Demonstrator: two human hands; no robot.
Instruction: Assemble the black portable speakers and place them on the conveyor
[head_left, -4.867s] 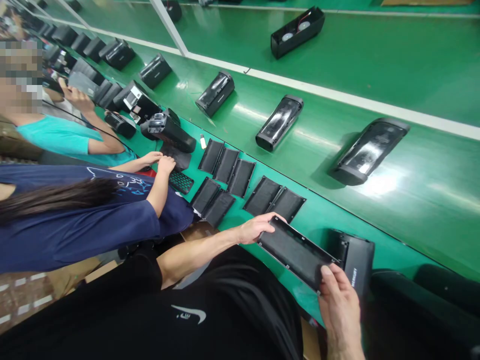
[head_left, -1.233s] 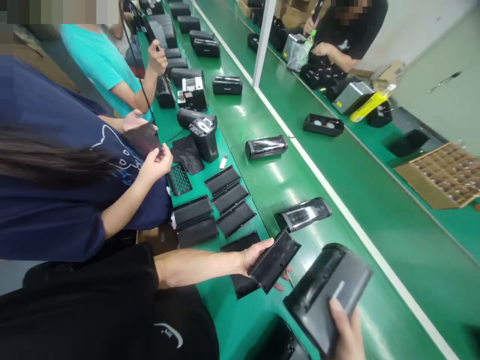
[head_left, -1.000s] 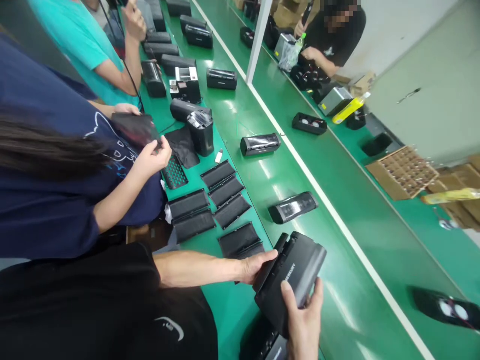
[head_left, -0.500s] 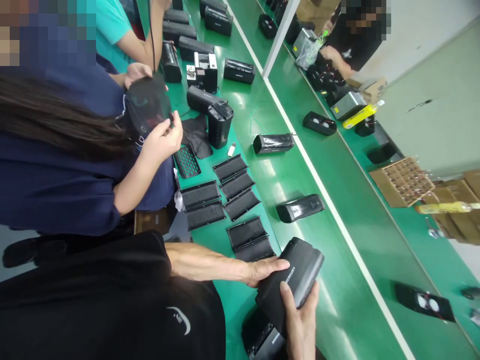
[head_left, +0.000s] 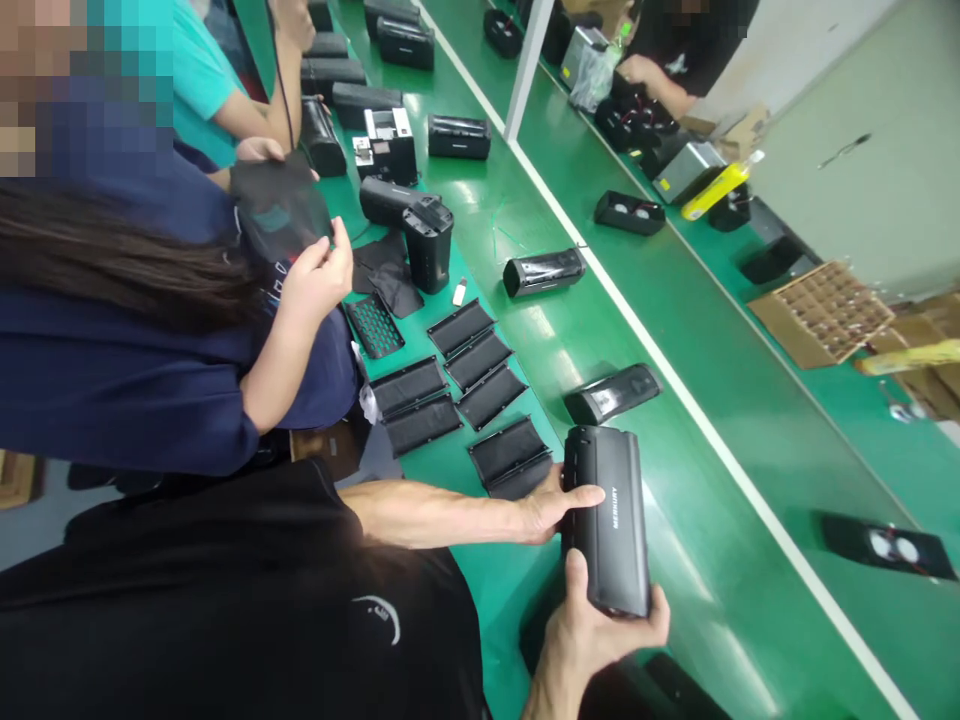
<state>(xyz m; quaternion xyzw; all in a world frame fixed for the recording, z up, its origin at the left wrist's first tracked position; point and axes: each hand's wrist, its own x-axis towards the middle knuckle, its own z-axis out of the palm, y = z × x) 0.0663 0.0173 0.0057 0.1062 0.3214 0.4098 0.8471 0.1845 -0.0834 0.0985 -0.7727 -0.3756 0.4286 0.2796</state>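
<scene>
You hold a long black speaker case [head_left: 606, 520] with both hands. It is low in your view, at about 4 o'clock, right above the green bench [head_left: 697, 610]. It has small white letters on its front, and they look like MERKURY.

Your left hand [head_left: 551, 510] grips the case from the side, with the fingers [head_left: 577, 496] lying flat across the front. Your right hand [head_left: 592, 625] is closed around the bottom end, and the thumb [head_left: 576, 575] presses on the side.

At 12 o'clock from the case, a shiny black speaker [head_left: 611, 393] lies near it on the bench. At 10 o'clock, just beside your left hand, are two flat black panels [head_left: 508, 455], with more panels [head_left: 450, 395] past them. A black grid panel [head_left: 373, 325] is also at 10 o'clock, farther off. A black speaker [head_left: 429, 245] stands upright at 11 o'clock.

At 9 o'clock, a person in a dark blue shirt [head_left: 150, 400] holds a thin dark sheet [head_left: 281, 205] in their hands [head_left: 315, 280]. Past them is a person in a teal shirt [head_left: 199, 90].
</scene>
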